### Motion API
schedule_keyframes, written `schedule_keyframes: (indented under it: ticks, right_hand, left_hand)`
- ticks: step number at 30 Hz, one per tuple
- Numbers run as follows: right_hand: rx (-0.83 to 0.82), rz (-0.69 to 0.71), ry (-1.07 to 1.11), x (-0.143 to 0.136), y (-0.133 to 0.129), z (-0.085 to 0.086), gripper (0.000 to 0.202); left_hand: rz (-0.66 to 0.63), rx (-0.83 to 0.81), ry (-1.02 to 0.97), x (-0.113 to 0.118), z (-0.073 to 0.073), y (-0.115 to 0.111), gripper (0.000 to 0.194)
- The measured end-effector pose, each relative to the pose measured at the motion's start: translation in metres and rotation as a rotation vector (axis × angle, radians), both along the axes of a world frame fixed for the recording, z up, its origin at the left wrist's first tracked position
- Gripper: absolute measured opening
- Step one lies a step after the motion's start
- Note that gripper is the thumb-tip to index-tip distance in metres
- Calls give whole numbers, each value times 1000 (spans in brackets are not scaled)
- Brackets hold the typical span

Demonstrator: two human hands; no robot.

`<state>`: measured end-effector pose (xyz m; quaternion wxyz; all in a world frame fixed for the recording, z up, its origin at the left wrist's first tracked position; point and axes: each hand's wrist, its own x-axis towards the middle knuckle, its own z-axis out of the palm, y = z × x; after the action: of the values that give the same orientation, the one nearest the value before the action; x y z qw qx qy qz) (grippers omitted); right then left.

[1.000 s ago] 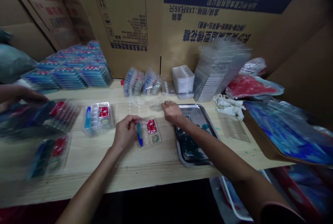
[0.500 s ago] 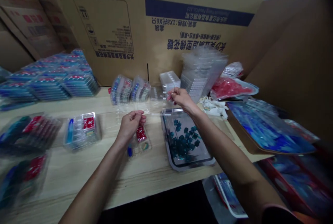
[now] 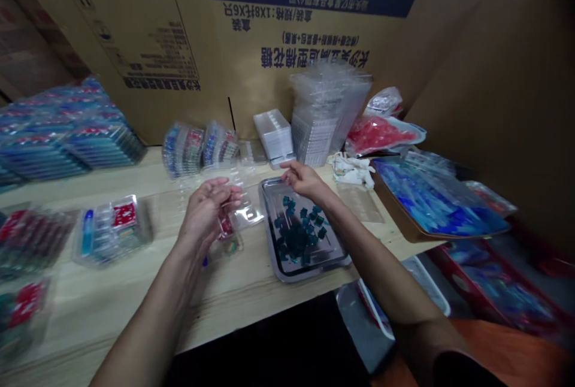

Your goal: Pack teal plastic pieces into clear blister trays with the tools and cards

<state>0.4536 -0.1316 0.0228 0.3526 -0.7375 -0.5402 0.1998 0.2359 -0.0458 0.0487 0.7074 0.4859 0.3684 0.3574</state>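
My left hand (image 3: 209, 204) is closed on a thin clear plastic tray (image 3: 247, 214), which reaches out past the fingers to the right. Below that hand lies a clear pack (image 3: 230, 247) with a red sachet and a blue item, partly covered by the hand and the tray. My right hand (image 3: 306, 183) hovers over the far rim of a metal tray (image 3: 268, 243), its index finger stretched out and nothing visible in it. Several dark teal cubes (image 3: 299, 234) sit in the metal tray.
Behind stand stacked clear trays (image 3: 317, 117) and white trays (image 3: 274, 135) against a large carton (image 3: 175, 111). Filled packs (image 3: 108, 228) lie left. On the right are white gloves (image 3: 353, 170), a red bag (image 3: 381, 134) and a box of blue packets (image 3: 431, 201).
The view has shifted right. My right hand has parted from the clear plastic and moved towards the metal tray's far rim; my left hand has turned and keeps the plastic.
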Motion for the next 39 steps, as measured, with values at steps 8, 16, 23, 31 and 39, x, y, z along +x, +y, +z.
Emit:
schedule_keyframes:
  ticks: [8,16,23,31,39]
  right_hand:
    - [-251,24,-543,-5,-10,-59,30]
    - [-176,61,-544,-16,-11,-46,28]
    - [-160,446,-553,-84,-23,-33,24]
    - [-155,441,-750,-108,-9,-54,23]
    - [-136,483,-801,-104,1,-60,21]
  left_hand:
    - [-207,-117,275,-47,-65,-48,45]
    - [-28,176,443,-83,-98,-18,73]
    - [2,1106,829,-67,-101,-46,38]
    - [-324,1287,838,-81,-114,-68,31]
    - [-282,1310,867,-80,-124,-72,34]
